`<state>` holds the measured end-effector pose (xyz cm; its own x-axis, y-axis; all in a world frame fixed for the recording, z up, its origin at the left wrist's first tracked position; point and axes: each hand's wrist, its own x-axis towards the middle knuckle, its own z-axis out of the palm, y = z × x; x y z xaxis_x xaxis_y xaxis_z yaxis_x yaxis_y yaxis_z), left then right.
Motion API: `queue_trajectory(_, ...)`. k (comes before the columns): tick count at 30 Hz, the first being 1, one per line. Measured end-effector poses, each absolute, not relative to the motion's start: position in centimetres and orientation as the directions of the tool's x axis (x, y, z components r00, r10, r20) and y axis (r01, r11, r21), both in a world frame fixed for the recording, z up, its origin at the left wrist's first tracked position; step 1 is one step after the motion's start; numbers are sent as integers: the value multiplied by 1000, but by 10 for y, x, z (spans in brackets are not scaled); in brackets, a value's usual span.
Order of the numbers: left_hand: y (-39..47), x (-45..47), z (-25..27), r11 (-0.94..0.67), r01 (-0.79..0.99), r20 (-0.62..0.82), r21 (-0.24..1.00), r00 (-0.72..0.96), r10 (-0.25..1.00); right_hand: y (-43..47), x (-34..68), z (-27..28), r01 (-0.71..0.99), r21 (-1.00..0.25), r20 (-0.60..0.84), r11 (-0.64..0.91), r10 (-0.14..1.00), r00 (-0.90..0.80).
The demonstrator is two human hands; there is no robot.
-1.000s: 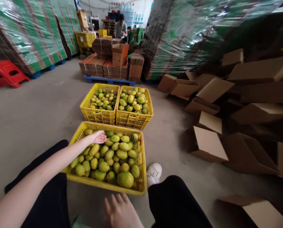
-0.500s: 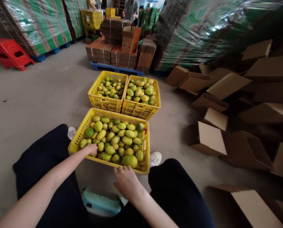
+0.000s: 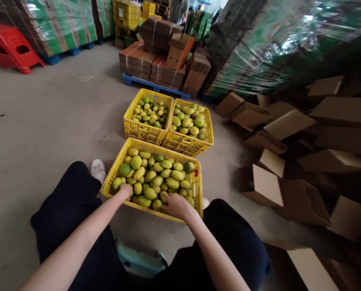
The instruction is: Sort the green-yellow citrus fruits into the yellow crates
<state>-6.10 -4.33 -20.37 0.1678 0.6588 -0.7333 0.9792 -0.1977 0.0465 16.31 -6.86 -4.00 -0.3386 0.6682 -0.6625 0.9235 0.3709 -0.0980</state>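
Observation:
A yellow plastic crate full of yellow-green lemons stands on the floor between my legs. My left hand reaches into its near left corner, curled down among the fruit; its fingertips and whatever they grip are hidden. Over the near right part of the crate, my right hand has its fingers bent around a large lemon, which the hand mostly covers. Smaller and larger lemons lie around both hands, and one darker green fruit sits at the left side.
Two more yellow crates of lemons stand just beyond. Brown cardboard boxes are heaped on the right. Flattened cartons sit on a blue pallet behind, near a person. A red stool stands far left.
My right hand has moved from the crate's near rim forward onto the large lemon. My left hand stays at the near left corner. The view has shifted, so the crates appear farther right.

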Motion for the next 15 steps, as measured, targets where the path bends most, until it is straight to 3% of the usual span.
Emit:
queue_trajectory(8, -41, -55, -198, -100, 988, -663, 117, 153, 732, -26, 125, -70, 884, -233, -645, 406, 616, -453)
queue_trajectory(15, -45, -58, -219, 8, 971, -689, 239, 163, 706, 33, 23, -128, 824, -406, -427, 395, 715, -554)
